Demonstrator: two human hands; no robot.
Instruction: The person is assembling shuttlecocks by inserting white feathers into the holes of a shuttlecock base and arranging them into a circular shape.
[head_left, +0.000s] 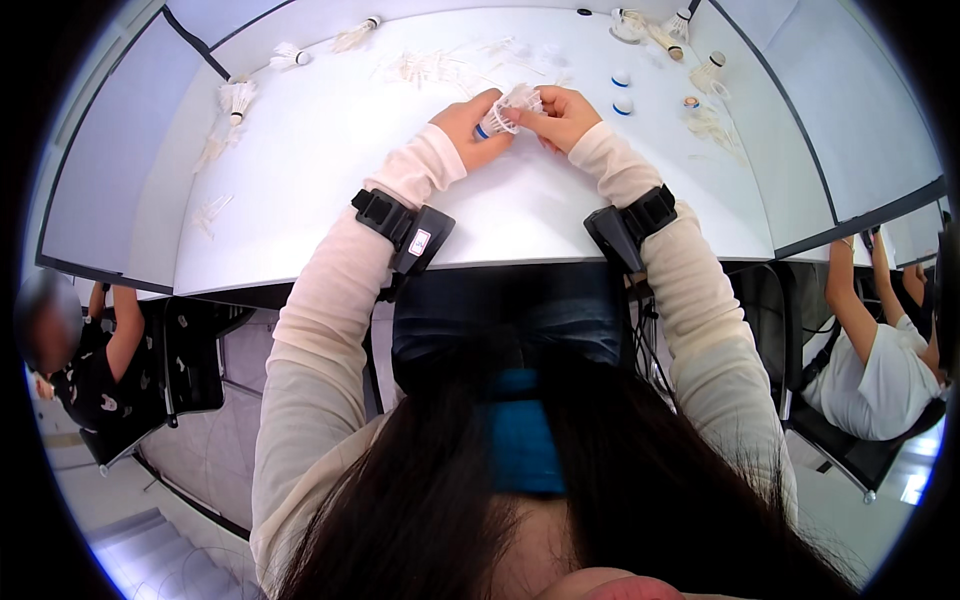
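Observation:
Over the white table I hold a white shuttlecock (pixel 497 120) with a blue band round its cork, tilted with the cork toward the lower left. My left hand (pixel 472 130) is closed round its cork end. The fingers of my right hand (pixel 562 118) pinch the feathered end, the thumb lying across the skirt. Part of the shuttlecock is hidden by my fingers. Beyond my hands lies a loose scatter of white feathers (pixel 425 68). To the right of my right hand are two loose corks with blue bands, a nearer cork (pixel 623 105) and a farther cork (pixel 621 80).
Several shuttlecocks lie along the table's edges, such as one at the left (pixel 238 98) and one at the right (pixel 708 72). More feathers (pixel 712 130) lie at the right side. Pale partition panels (pixel 130 140) border the table. People sit at both sides beyond them.

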